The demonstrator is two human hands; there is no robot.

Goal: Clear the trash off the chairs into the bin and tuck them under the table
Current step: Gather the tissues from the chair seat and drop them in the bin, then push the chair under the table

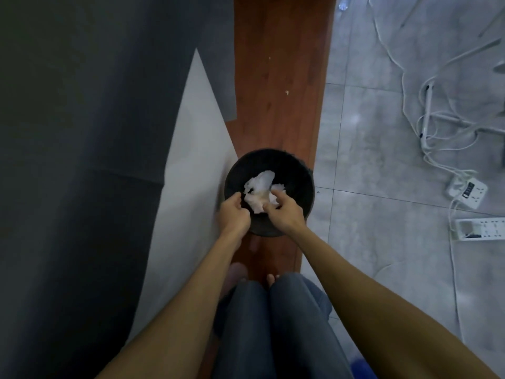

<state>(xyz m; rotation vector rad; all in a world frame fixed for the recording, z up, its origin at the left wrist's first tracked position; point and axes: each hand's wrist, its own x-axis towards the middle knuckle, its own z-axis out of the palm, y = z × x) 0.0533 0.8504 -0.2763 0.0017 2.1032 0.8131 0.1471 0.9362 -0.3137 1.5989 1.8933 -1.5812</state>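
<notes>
Both hands are over the black bin [297, 170]: left hand [232, 213] curled closed, right hand [285, 210] pinching crumpled white paper [259, 191]

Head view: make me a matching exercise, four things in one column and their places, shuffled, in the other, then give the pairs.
Things:
1. black bin
2. crumpled white paper
3. white power strip
4. left hand

Places:
A. on the grey tiles at the right
B. on the strip of red-brown wood floor
C. at the bin's near-left rim
D. over the bin's opening, between the two hands

Pairs: 1-B, 2-D, 3-A, 4-C
</notes>
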